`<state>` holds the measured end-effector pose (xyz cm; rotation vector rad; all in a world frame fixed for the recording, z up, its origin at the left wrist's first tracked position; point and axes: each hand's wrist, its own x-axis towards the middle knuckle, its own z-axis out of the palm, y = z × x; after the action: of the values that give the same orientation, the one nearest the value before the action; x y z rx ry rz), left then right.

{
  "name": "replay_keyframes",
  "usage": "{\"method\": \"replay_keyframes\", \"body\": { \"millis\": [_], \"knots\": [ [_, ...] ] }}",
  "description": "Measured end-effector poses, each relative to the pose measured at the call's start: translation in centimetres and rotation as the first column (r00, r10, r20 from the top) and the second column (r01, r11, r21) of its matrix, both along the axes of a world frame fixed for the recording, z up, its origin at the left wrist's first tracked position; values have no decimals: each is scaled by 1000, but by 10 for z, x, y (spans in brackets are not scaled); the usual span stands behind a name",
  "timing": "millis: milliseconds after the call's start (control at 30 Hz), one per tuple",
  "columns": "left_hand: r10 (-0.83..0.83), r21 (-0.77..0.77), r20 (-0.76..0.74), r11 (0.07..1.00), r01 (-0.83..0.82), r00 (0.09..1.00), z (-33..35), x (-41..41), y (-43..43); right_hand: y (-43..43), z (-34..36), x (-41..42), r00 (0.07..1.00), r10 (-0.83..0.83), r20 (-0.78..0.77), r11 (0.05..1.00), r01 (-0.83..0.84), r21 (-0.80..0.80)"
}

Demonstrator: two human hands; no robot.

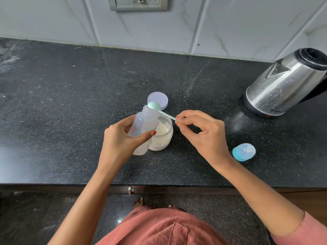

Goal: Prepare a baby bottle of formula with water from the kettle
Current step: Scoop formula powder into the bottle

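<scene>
My left hand [122, 137] grips a clear baby bottle [143, 126], open at the top and tilted to the right over a glass jar of pale formula powder [162, 137]. My right hand [203, 137] pinches the thin handle of a pale green scoop [154, 106], whose bowl sits turned over at the bottle's mouth. The jar's round lilac lid [158, 99] lies flat just behind the bottle. A steel electric kettle [284, 84] stands at the right of the black counter [70, 103].
The bottle's blue teat cap [244, 152] lies on the counter to the right of my right hand. A tiled wall with a socket panel [138, 3] runs along the back. The counter's front edge is close below my forearms.
</scene>
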<state>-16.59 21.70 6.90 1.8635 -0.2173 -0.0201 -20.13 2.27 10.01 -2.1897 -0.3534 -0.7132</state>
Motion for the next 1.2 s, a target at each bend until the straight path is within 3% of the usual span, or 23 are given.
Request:
{"method": "replay_keyframes", "body": {
  "millis": [433, 500, 600, 667, 833, 1000, 1200],
  "knots": [
    [7, 1, -9, 1000, -7, 1000, 1, 0, 0, 0, -1, 0, 1000, 25, -3, 999, -25, 34],
    [5, -4, -10, 1000, -5, 1000, 0, 0, 0, 0, 0, 1, 996, 25, -88, 986, -10, 169],
    [5, -5, -9, 1000, -5, 1000, -1, 1, 1, -1, 6, 5, 964, 60, -258, 891, 65, 449],
    [7, 11, 4, 1000, -7, 1000, -1, 1, 1, -4, 7, 7, 953, 86, -289, 852, 80, 518],
    [14, 40, 21, 999, -15, 1000, -1, 2, 1, -5, 6, 5, 961, 69, -269, 862, 79, 502],
    [31, 55, 32, 998, -33, 999, -1, 2, 1, 1, -4, -2, 976, 48, -213, 961, 13, 278],
    [54, 104, 44, 993, -58, 998, -2, 3, 2, -2, -6, -2, 974, 53, -222, 962, 9, 272]
  ]
}}
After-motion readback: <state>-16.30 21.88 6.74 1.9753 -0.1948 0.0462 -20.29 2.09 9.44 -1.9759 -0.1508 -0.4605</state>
